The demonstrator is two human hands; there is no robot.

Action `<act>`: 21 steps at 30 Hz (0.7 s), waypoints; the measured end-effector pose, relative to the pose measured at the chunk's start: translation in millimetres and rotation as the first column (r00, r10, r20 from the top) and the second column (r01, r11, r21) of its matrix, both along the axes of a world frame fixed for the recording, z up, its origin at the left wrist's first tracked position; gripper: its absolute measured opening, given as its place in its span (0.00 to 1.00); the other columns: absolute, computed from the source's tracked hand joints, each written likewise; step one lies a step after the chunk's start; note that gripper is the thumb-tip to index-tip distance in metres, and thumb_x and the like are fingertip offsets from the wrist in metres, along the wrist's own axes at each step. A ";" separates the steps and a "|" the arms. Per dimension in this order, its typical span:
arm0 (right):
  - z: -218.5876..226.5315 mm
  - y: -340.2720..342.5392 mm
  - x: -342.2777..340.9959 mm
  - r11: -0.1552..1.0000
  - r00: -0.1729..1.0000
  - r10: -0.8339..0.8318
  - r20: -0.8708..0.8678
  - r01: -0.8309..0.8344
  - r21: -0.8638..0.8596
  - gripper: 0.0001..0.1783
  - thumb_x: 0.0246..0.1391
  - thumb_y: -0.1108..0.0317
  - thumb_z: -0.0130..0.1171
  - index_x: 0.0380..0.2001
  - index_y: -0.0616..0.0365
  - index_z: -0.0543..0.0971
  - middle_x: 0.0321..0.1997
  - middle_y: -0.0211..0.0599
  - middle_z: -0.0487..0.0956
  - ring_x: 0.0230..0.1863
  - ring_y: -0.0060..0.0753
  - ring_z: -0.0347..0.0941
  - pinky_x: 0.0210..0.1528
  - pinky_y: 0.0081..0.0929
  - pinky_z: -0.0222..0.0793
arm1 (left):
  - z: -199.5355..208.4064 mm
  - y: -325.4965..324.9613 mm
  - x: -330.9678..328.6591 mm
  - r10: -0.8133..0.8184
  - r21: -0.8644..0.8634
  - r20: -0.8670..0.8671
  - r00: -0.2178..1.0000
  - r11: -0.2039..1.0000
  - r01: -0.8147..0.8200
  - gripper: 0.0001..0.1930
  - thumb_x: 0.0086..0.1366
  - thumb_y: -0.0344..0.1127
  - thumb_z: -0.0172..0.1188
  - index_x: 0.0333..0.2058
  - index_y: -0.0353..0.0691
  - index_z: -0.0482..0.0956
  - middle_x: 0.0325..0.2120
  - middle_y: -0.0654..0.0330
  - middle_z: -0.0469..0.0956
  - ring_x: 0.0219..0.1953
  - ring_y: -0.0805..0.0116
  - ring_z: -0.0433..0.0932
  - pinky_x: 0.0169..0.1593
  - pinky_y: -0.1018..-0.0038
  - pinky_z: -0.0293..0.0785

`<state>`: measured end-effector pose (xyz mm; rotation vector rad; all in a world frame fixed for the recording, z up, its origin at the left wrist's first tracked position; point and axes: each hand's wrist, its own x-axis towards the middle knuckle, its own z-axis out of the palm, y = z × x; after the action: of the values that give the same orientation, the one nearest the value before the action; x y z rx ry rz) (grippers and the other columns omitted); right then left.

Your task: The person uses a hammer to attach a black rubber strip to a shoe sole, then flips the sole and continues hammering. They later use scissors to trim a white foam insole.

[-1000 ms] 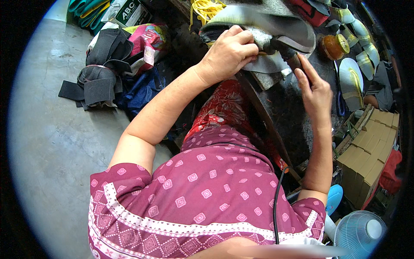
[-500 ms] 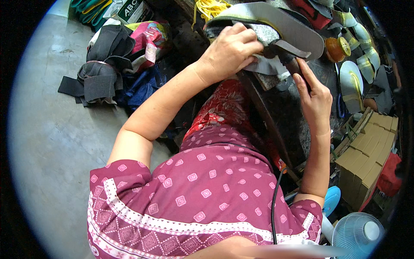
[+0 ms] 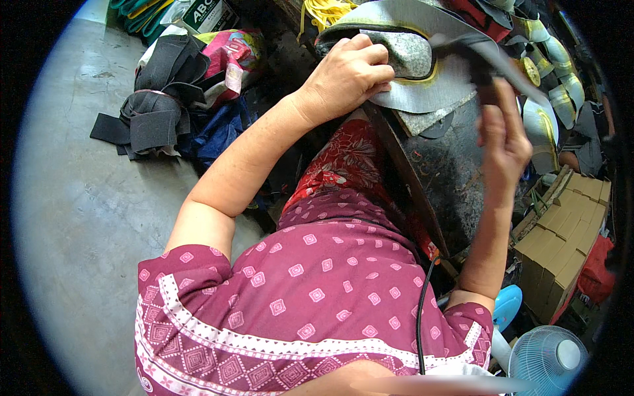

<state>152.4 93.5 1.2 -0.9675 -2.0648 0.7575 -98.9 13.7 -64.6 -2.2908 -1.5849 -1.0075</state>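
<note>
My left hand (image 3: 350, 76) is closed on the near edge of a grey slipper piece (image 3: 456, 82). That piece has a wide flat grey sheet around a black rim, with yellowish glue along the seam and a speckled grey inner part (image 3: 406, 56). The fingertips are partly hidden. My right hand (image 3: 505, 138) is wrapped round the dark handle of a hammer (image 3: 486, 72), smeared by motion. The hammer's head is raised over the right side of the piece, apart from my left hand.
The dark workbench (image 3: 442, 171) carries yellow straps (image 3: 327, 13) and several glued slipper parts (image 3: 541, 129) at right. Black fabric strips (image 3: 158, 109) lie in a bundle on the left floor. A cardboard box (image 3: 561, 231) and a fan (image 3: 548, 360) stand at lower right.
My right hand has swung the hammer up and to the right, away from the middle of the slipper piece, uncovering its speckled part. My left hand has barely moved.
</note>
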 end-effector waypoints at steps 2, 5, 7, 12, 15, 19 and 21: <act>-8.6 -3.9 -3.2 0.986 0.924 0.018 0.383 -0.080 0.147 0.19 0.61 0.57 0.63 0.56 0.39 0.81 0.49 0.42 0.84 0.43 0.39 0.84 0.44 0.32 0.77 | 1.1 0.3 -0.2 -0.008 -0.011 -0.006 1.000 1.000 0.008 0.08 0.56 0.36 0.68 0.30 0.43 0.78 0.33 0.62 0.74 0.39 0.58 0.72 0.46 0.65 0.71; -11.1 -1.4 7.2 0.982 0.925 0.054 0.375 -0.117 0.149 0.18 0.60 0.54 0.63 0.53 0.40 0.83 0.46 0.40 0.84 0.44 0.42 0.83 0.45 0.30 0.77 | 1.9 0.1 0.5 0.008 -0.012 -0.015 1.000 1.000 -0.009 0.08 0.57 0.36 0.68 0.30 0.43 0.78 0.33 0.62 0.74 0.40 0.58 0.73 0.46 0.64 0.71; -9.4 1.5 12.7 0.958 0.956 0.087 0.279 -0.156 0.238 0.19 0.59 0.57 0.65 0.54 0.43 0.83 0.46 0.40 0.85 0.43 0.36 0.84 0.44 0.28 0.77 | 1.8 0.2 0.8 0.013 -0.006 -0.025 1.000 1.000 -0.014 0.08 0.57 0.36 0.68 0.30 0.43 0.78 0.33 0.62 0.74 0.40 0.58 0.73 0.46 0.64 0.70; -11.6 -4.7 -3.4 0.988 0.994 0.056 -0.093 -0.042 0.146 0.21 0.62 0.63 0.62 0.58 0.52 0.79 0.52 0.41 0.84 0.46 0.34 0.84 0.46 0.28 0.77 | 1.0 -1.1 1.6 0.011 -0.008 -0.001 1.000 1.000 -0.011 0.08 0.57 0.36 0.68 0.30 0.43 0.77 0.33 0.62 0.74 0.40 0.58 0.73 0.47 0.64 0.70; -9.5 -10.5 -10.2 0.956 0.921 0.031 0.388 -0.140 0.257 0.19 0.62 0.57 0.61 0.56 0.41 0.81 0.47 0.38 0.84 0.44 0.42 0.83 0.43 0.29 0.77 | 1.4 -1.7 1.9 0.014 -0.008 -0.006 1.000 1.000 -0.014 0.08 0.57 0.36 0.68 0.31 0.43 0.77 0.33 0.62 0.74 0.41 0.58 0.72 0.47 0.64 0.70; 0.0 -7.5 1.3 0.955 0.880 0.012 0.475 -0.152 0.256 0.19 0.62 0.59 0.62 0.56 0.45 0.81 0.48 0.39 0.84 0.44 0.39 0.84 0.45 0.27 0.78 | 1.7 -1.6 2.7 0.021 -0.006 -0.014 1.000 1.000 -0.022 0.09 0.57 0.37 0.67 0.31 0.43 0.77 0.33 0.62 0.74 0.41 0.58 0.72 0.47 0.63 0.69; -2.6 -6.0 5.5 0.990 0.985 0.047 0.163 -0.068 0.123 0.19 0.61 0.62 0.63 0.56 0.50 0.81 0.49 0.42 0.84 0.45 0.37 0.84 0.47 0.27 0.77 | 1.0 -1.7 2.7 0.023 0.004 -0.010 1.000 1.000 -0.023 0.09 0.58 0.38 0.67 0.31 0.43 0.77 0.33 0.62 0.74 0.41 0.58 0.72 0.47 0.63 0.69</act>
<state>158.0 87.6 -1.4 -0.9262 -2.2592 0.5842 -96.2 12.0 -63.6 -2.2659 -1.5999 -0.9911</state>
